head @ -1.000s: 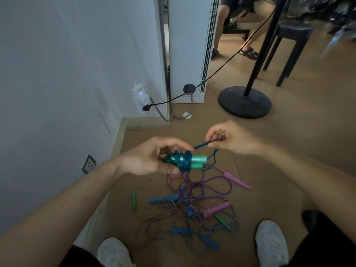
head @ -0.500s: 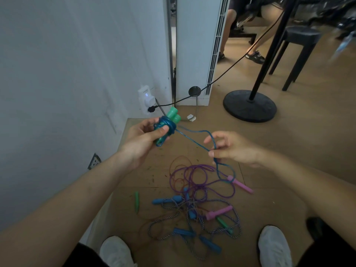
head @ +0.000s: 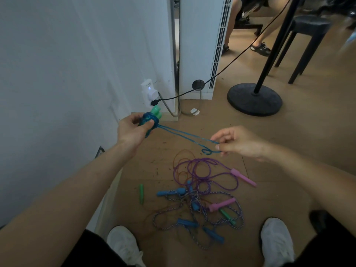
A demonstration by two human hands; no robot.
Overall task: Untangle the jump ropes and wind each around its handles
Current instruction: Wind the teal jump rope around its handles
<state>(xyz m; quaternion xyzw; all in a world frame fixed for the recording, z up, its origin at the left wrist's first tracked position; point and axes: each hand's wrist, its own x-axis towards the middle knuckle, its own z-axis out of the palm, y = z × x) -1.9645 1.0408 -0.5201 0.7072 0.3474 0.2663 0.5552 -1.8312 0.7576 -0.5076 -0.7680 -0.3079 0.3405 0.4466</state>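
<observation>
Right at the bottom, the left shoe (head: 123, 245) and the right shoe (head: 276, 241), both white, are planted on the tan floor (head: 289, 151). Between them sits the heap of jump ropes (head: 196, 209), so count with me: two pink handles (head: 243, 177), two loose green handles (head: 141, 193), at least four blue handles (head: 187, 222), plus a striped rope (head: 240, 212), a purple rope (head: 202, 160) and a thin brown rope (head: 183, 150), all looped through one another. Up a little and here are the hands, well apart. The left hand (head: 133, 132) is curled round the wound bundle (head: 149, 120), blue cord wrapped over a pair of green handle ends that poke out at the top, thumb pressed across the wraps. The right hand (head: 237, 141) pinches the far end of the blue rope (head: 183, 134), thumb and fingertips closed beside a small kink. Two blue strands run taut through the air between the hands, above the heap. The floor is flecked with dark bits near the wall. Further back there's a white wall (head: 57, 74) on the left with one socket adapter (head: 149, 91) glowing blue and a black cable (head: 155, 102) plugged in, then one white slatted unit (head: 200, 45), one black round stand base (head: 254, 99), one black stool (head: 308, 31), and another person's two legs in dark sandals (head: 260, 48)
</observation>
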